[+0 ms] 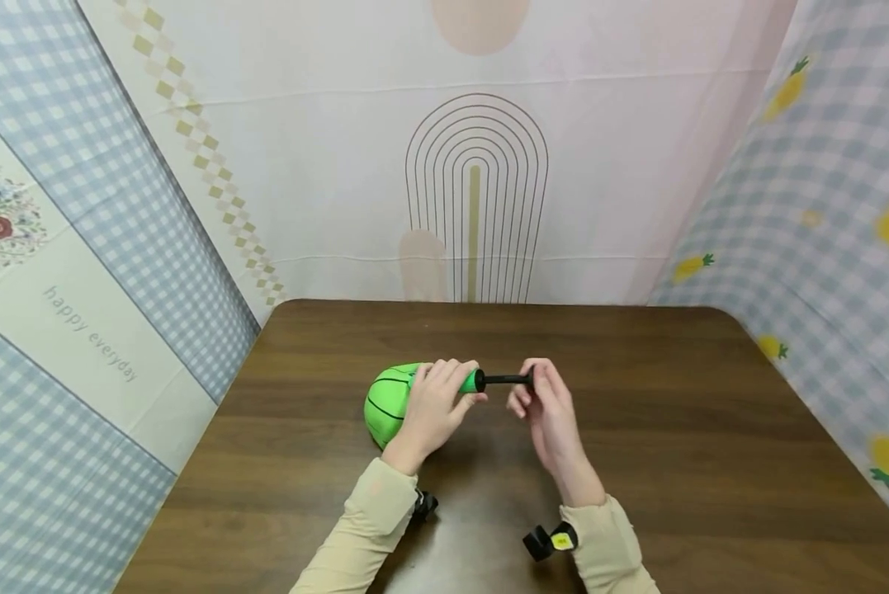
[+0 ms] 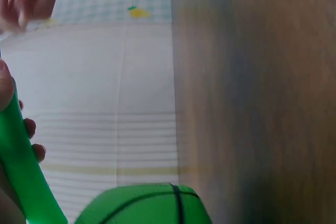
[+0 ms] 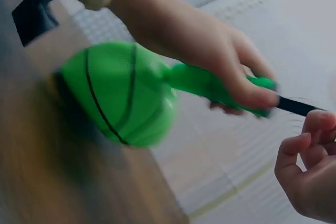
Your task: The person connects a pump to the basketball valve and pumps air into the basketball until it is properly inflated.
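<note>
Ball [image 1: 387, 404] is partly hidden behind left grip [image 1: 435, 406] clasping pump [image 3: 199, 81]; right grip [image 1: 551, 407] holds handle [image 1: 531, 377].

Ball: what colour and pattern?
The ball is green with black lines; best seen in the right wrist view.

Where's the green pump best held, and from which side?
Likely by the barrel of the green pump, from the person's side, over its top: it is a slim tube lying roughly level. The left hand wraps it there, between the green ball and the black rod, whose far end the right hand holds.
</note>
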Demonstrator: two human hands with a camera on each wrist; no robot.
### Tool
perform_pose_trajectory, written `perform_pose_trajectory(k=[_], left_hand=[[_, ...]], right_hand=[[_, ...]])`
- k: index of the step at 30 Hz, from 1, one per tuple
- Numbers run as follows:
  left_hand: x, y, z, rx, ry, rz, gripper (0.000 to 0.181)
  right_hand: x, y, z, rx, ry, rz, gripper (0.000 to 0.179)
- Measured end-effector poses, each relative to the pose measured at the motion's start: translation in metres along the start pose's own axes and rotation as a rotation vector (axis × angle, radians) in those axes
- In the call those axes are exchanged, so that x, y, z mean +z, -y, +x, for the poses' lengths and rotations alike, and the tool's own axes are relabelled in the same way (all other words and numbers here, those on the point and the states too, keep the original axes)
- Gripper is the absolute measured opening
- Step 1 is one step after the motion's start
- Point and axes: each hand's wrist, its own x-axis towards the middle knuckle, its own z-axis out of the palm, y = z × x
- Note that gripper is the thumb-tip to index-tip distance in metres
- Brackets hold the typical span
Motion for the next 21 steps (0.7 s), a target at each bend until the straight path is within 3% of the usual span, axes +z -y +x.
perform_pose_trajectory(k=[5, 10, 13, 17, 19, 21], left_hand=[[0.004, -0.002, 0.000, 0.024, 0.004, 0.000, 0.037], [0.002, 0.004, -0.004, 0.047, -0.015, -0.092, 0.040], [-0.003, 0.009, -0.005, 0.044, -0.046, -0.136, 0.042], [-0.009, 0.014, -0.003, 0.023, -0.052, -0.137, 0.039], [-0.011, 0.015, -0.002, 0.017, -0.046, -0.120, 0.037], [-0.010, 0.015, -0.002, 0.015, -0.037, -0.099, 0.037]], right_hand=[[0.015, -0.018, -0.001, 0.127, -0.056, -0.075, 0.026], [0.024, -0.008, -0.004, 0.186, -0.074, -0.160, 0.024], [0.023, 0.009, -0.006, 0.148, -0.075, -0.145, 0.025], [0.016, 0.029, -0.009, -0.005, -0.115, -0.049, 0.028], [0.014, 0.031, -0.009, -0.067, -0.117, -0.011, 0.028], [0.016, 0.025, -0.008, -0.079, -0.118, -0.007, 0.027]])
